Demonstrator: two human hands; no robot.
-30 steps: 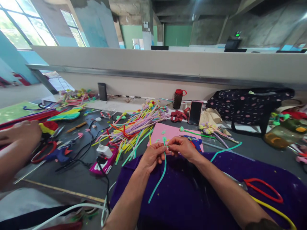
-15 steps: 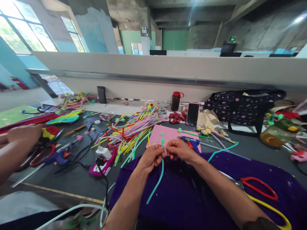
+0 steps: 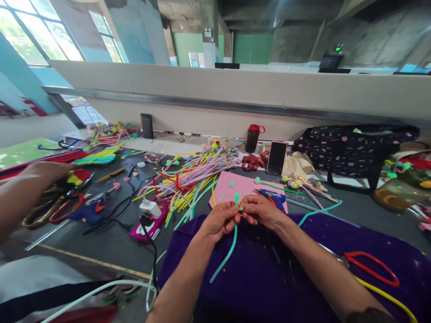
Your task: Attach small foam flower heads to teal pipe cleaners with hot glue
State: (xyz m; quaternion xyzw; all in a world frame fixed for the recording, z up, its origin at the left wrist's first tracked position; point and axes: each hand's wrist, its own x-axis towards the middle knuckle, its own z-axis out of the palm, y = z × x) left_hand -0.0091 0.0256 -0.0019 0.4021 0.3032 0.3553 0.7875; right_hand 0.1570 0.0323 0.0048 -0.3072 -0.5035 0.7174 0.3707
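Close together over the purple cloth (image 3: 256,264), my two hands work at a mint-green pipe cleaner stem (image 3: 232,246). My left hand (image 3: 220,220) pinches the stem just beneath its small green flower head (image 3: 237,197), and the rest of the stem hangs down in a curve. Thumb and finger of my right hand (image 3: 261,210) are pressed together right beside the left fingertips, on a tiny pale-green piece too small to make out. Behind them lies a pink foam sheet (image 3: 225,181) with green scraps and a blue glue gun (image 3: 273,197) on it.
Red-and-yellow-handled scissors (image 3: 373,267) lie by my right forearm. Left are a pink power strip (image 3: 158,226), another glue gun (image 3: 89,211) and a co-worker's arm (image 3: 30,188). A pipe cleaner heap (image 3: 188,175), bottle (image 3: 252,139), phone (image 3: 276,158) and bag (image 3: 340,150) stand behind.
The view has turned slightly, shifting the scene a little to the right. My hands keep their pinch on the stem. The co-worker's hand at the left has moved a little.
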